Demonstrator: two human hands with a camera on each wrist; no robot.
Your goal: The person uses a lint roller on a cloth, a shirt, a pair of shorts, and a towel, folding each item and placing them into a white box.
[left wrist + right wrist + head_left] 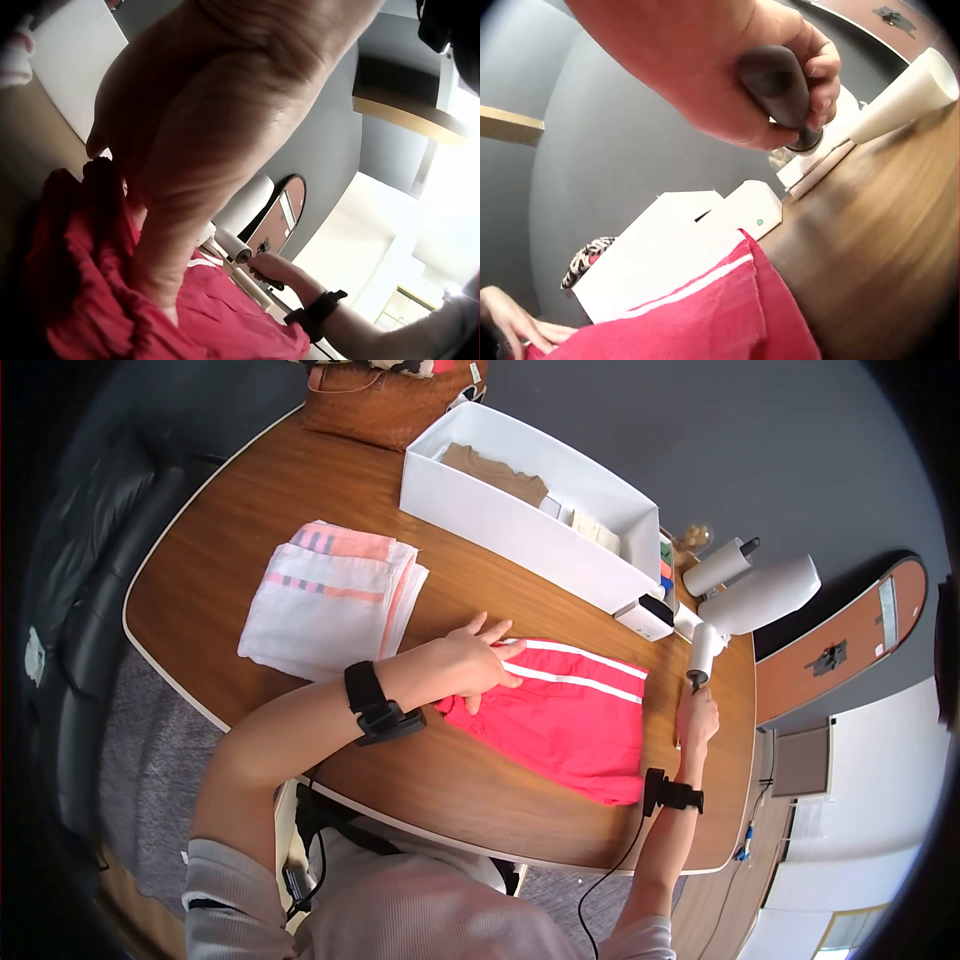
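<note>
Red shorts (580, 730) with two white stripes lie flat on the wooden table, the gathered waistband toward the left. My left hand (475, 660) rests on the waistband end with its fingers spread, pressing the cloth; bunched red fabric (97, 277) shows under it in the left wrist view. Past the far right edge of the shorts, my right hand (698, 718) grips a lint roller (703, 650) by its dark handle (776, 86). Its white sticky roll points away from me, toward the back of the table.
A folded white and pink towel (320, 605) lies to the left. Behind the shorts stands a long white box (520, 550) holding a brown cloth and other items. White rolls (765, 595) stand at the back right, and a brown bag (390, 410) at the far left back.
</note>
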